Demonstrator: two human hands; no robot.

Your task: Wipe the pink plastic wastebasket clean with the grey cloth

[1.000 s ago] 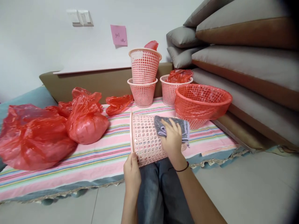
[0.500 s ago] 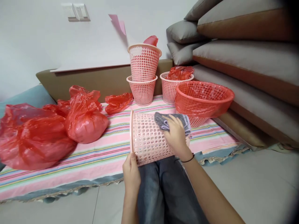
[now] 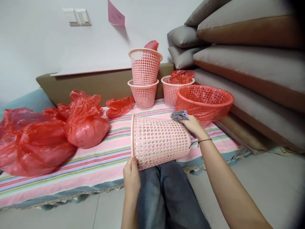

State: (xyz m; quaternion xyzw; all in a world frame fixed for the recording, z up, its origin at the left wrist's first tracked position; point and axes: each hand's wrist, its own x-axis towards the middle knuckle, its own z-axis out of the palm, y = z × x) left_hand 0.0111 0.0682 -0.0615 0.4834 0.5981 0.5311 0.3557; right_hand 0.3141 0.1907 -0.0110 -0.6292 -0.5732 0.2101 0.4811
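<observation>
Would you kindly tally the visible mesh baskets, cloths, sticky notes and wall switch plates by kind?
Mesh baskets: 5, including the red-draped one
Grey cloth: 1
Pink sticky note: 1
White wall switch plates: 2
Total: 9

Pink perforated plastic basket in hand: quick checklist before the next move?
1. Left hand gripping the pink perforated plastic basket at its wide rim: ok.
2. Right hand holding the gray fabric cloth: ok.
3. Basket on its side, rim facing left: ok.
4. Basket's inside clean: cannot tell.
5. Gap between right hand and red plastic-covered basket behind: cannot tell; they overlap in view.
</observation>
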